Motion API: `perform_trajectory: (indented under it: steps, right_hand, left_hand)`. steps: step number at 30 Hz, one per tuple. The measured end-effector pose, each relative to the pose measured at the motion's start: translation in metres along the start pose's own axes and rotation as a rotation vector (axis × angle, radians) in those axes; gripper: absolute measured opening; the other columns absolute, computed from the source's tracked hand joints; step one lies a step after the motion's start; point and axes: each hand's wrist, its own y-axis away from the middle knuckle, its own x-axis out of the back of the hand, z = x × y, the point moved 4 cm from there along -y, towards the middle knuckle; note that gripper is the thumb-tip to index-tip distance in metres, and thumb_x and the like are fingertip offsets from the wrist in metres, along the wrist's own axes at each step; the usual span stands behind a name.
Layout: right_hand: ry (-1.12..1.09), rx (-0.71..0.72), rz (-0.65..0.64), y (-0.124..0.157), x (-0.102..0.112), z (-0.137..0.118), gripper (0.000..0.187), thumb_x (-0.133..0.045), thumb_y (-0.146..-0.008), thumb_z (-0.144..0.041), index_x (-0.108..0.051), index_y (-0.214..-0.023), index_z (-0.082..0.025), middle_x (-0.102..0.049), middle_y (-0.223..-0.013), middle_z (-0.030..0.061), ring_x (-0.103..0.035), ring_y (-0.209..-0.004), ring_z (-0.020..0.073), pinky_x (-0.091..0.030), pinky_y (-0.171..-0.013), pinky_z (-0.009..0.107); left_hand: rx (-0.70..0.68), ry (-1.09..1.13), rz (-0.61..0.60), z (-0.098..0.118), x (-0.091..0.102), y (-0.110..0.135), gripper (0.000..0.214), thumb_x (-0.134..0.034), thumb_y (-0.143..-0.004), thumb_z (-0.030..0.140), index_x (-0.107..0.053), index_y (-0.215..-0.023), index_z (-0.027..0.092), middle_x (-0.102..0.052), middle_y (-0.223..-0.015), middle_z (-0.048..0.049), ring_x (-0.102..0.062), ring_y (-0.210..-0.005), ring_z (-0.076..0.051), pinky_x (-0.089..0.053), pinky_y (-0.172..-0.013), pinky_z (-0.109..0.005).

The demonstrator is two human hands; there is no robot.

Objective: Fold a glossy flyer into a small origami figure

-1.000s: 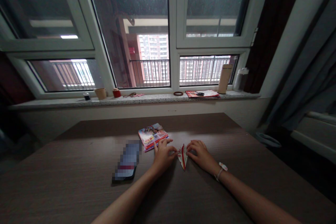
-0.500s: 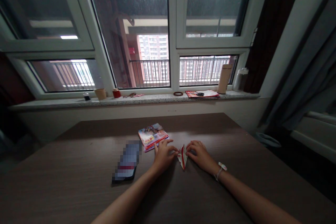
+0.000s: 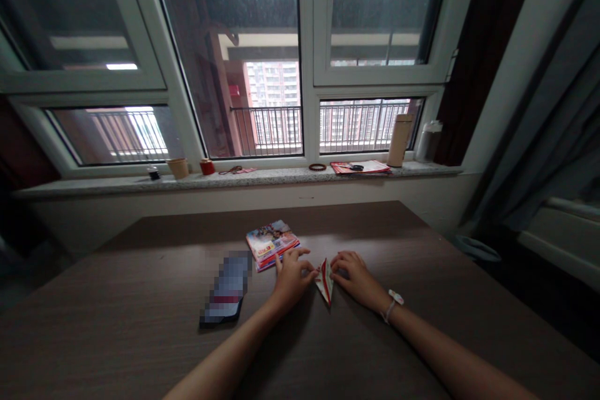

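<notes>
A small piece of folded paper [image 3: 325,285], white with red stripes, lies on the table between my two hands. Its shape is a narrow kite with one point toward me. My left hand [image 3: 293,278] pinches its left edge with thumb and fingertips. From the other side, my right hand [image 3: 359,277] has its curled fingers on the right edge, with a bracelet around the wrist. Just beyond my left hand is a stack of colourful printed paper [image 3: 272,242]. A phone [image 3: 227,290] with a blurred-out screen lies to the left of that hand.
The brown table [image 3: 370,350] reaches toward a window. On the stone sill [image 3: 276,176] stand a paper cup [image 3: 178,168], a red spool [image 3: 207,167], a tan bottle [image 3: 400,140] and a clear bottle [image 3: 428,142]. Scissors [image 3: 357,167] rest on printed sheets there.
The folded paper has turned slightly, and its near point sits a little further right and closer to me. Both hands stay at its edges with only small finger movement.
</notes>
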Motion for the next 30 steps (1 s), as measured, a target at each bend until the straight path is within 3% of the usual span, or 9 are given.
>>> perform_trajectory:
  steps: [7, 24, 30]
  right_hand:
    - [-0.003, 0.002, -0.01, 0.0012, 0.0019, -0.005, 0.009, -0.059, -0.086, -0.03, -0.065, -0.085, -0.024, -0.062, -0.101, 0.0025, -0.05, -0.106, 0.0202, -0.031, -0.101, 0.039]
    - [0.028, 0.037, -0.009, 0.0015, 0.0013, -0.0068, 0.009, -0.059, -0.087, -0.031, -0.065, -0.086, -0.024, -0.062, -0.101, 0.0023, -0.047, -0.109, 0.0213, -0.03, -0.103, 0.041]
    - [0.053, 0.033, -0.021, 0.003, 0.0013, -0.0083, 0.009, -0.056, -0.088, -0.03, -0.064, -0.09, -0.024, -0.061, -0.104, 0.0023, -0.044, -0.116, 0.0221, -0.02, -0.109, 0.047]
  left_hand:
    - [0.006, 0.034, -0.014, 0.0017, 0.0029, -0.0001, 0.01, -0.067, -0.08, 0.028, -0.075, -0.085, 0.033, -0.057, -0.128, -0.0024, -0.041, -0.124, -0.029, -0.016, -0.107, -0.06]
    - [0.025, 0.044, 0.022, 0.0003, 0.0035, -0.0025, 0.01, -0.068, -0.079, 0.031, -0.075, -0.074, 0.029, -0.061, -0.124, -0.0008, -0.045, -0.12, -0.027, -0.02, -0.107, -0.055]
    - [0.02, 0.074, 0.015, 0.0034, 0.0066, -0.003, 0.01, -0.066, -0.081, 0.035, -0.076, -0.084, 0.034, -0.058, -0.129, 0.0, -0.043, -0.123, -0.028, -0.02, -0.107, -0.056]
